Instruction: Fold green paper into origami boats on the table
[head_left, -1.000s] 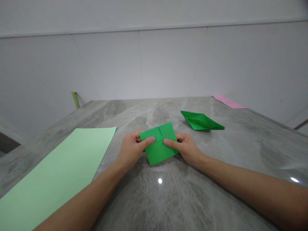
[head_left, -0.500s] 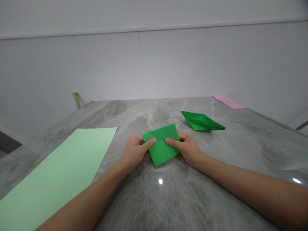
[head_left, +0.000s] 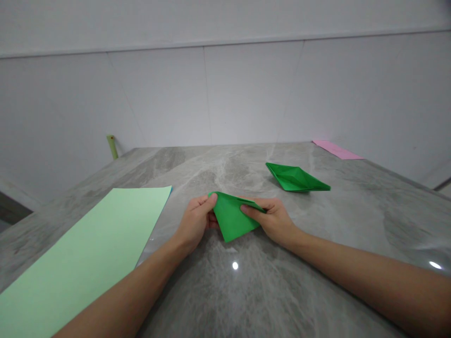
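A folded piece of dark green paper [head_left: 232, 218] is held just above the grey marble table [head_left: 268, 286], between both hands. My left hand [head_left: 195, 220] pinches its left corner with thumb and fingers closed. My right hand [head_left: 273, 218] grips its right side, thumb on top and fingers underneath. The paper is tipped back, so its upper edge points away from me and its lower corner points toward me.
A large light green sheet [head_left: 84, 256] lies flat at the left. A finished dark green paper boat [head_left: 296, 178] rests behind my right hand. A pink sheet [head_left: 336, 149] lies at the far right edge. A small green object [head_left: 112, 146] stands by the white wall.
The green paper stood upright as a flat square facing me; now its top has tipped backward and it looks flatter and pocket-like. Both hands stayed in place, still gripping.
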`<state>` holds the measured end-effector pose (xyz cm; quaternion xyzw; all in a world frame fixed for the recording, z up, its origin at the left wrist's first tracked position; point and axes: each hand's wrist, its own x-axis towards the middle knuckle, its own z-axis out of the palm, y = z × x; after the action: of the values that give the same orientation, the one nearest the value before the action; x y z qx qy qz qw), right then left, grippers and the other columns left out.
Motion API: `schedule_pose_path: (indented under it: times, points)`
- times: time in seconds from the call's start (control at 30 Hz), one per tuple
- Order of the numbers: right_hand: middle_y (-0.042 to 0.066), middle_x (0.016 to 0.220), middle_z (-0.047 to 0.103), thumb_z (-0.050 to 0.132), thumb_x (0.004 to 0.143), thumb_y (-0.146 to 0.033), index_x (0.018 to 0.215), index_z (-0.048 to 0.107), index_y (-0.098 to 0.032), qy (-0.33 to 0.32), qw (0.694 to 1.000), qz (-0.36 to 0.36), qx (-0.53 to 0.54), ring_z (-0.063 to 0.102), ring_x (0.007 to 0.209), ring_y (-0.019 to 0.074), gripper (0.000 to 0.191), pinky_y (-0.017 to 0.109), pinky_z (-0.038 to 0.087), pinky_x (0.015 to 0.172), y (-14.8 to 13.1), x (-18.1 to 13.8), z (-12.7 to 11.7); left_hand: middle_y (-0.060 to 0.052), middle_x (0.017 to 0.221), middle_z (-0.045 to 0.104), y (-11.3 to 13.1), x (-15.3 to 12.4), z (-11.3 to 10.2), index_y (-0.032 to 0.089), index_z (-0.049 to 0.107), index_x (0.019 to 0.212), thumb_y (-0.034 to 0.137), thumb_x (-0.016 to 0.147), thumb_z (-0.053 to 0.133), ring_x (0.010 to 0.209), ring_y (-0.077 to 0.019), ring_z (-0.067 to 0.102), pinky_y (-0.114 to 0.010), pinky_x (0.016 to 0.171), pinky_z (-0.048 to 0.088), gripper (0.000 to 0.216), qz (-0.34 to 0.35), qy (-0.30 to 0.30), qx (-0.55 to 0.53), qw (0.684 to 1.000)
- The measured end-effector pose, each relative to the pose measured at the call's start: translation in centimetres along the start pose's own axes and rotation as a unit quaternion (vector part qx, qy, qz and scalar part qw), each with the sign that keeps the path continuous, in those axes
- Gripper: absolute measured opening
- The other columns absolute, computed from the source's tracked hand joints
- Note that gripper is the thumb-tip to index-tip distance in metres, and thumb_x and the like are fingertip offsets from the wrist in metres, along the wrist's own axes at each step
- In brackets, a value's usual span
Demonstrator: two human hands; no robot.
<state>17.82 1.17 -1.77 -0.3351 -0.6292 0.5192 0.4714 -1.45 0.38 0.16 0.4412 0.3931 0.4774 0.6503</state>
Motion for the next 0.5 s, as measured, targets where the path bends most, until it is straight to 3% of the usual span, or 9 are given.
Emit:
schedule_pose_path:
  times: [0.2,0.33,0.5]
  points:
    - [0.000,0.085,0.077,0.066,0.081,-0.040,0.111,0.074,-0.028,0.012,0.999,0.027,-0.039,0.067,0.070,0.0192,0.033,0.031,0.055,0.061,-0.15,-0.42,0.14,-0.014,0.067,0.072,0.26,-0.08,0.11,0.009,0.066,0.072,0.046,0.076,0.060,0.059,-0.0249,0.070,-0.035,0.057,0.056,0.037,-0.006,0.009,-0.020,1.000]
    - [0.001,0.093,0.077,0.066,0.081,-0.037,0.111,0.074,-0.029,0.004,0.999,0.009,-0.045,0.064,0.065,0.0167,0.032,0.026,0.050,0.051,-0.43,-0.62,0.18,-0.012,0.066,0.071,0.54,-0.18,0.20,0.010,0.066,0.074,0.044,0.072,0.060,0.059,-0.0249,0.069,-0.036,0.058,0.056,0.035,0.008,0.016,-0.011,1.000]
    - [-0.002,0.064,0.070,0.065,0.081,-0.038,0.111,0.074,-0.025,0.007,0.999,0.037,-0.036,0.048,0.045,0.0098,0.034,0.022,0.041,0.042,-0.39,-0.47,0.24,-0.003,0.064,0.068,0.86,-0.37,0.38,0.015,0.061,0.082,0.034,0.071,0.065,0.056,-0.0194,0.068,-0.031,0.056,0.056,0.022,0.038,0.042,0.040,0.998]
